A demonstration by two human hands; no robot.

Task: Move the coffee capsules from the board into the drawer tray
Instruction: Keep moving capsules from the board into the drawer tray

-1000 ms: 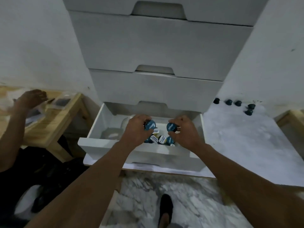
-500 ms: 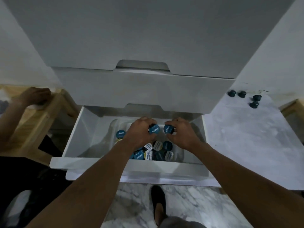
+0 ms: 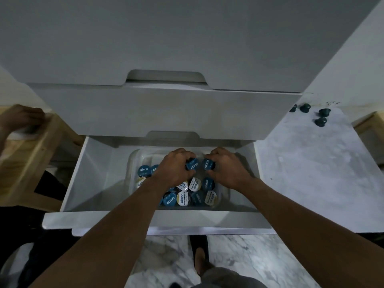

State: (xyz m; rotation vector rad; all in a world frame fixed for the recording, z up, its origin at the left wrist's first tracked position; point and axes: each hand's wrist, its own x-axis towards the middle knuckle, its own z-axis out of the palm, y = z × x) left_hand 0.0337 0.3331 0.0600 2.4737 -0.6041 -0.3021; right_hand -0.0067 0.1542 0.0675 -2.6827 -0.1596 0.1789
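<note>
The bottom white drawer (image 3: 89, 175) is pulled out, with a clear plastic tray (image 3: 135, 156) inside it. Several blue-lidded and white-lidded coffee capsules (image 3: 182, 199) lie in the tray. My left hand (image 3: 172, 170) grips one blue-lidded capsule (image 3: 192, 164) over the tray's back part. Close beside it, my right hand (image 3: 225, 169) grips another blue-lidded capsule (image 3: 208, 164). Several dark capsules (image 3: 321, 121) stand upside down on the marbled board (image 3: 311, 179) at the right.
Closed white drawers (image 3: 166, 109) rise above the open one. At the left stands a wooden table (image 3: 31, 159), with another person's hand (image 3: 20, 117) resting on it. A foot in a dark shoe (image 3: 200, 252) stands on the marble floor below the drawer front.
The view has moved closer and lower over the drawer. Both hands, each still holding a capsule, have gone deeper over the tray. More capsules in the tray now show.
</note>
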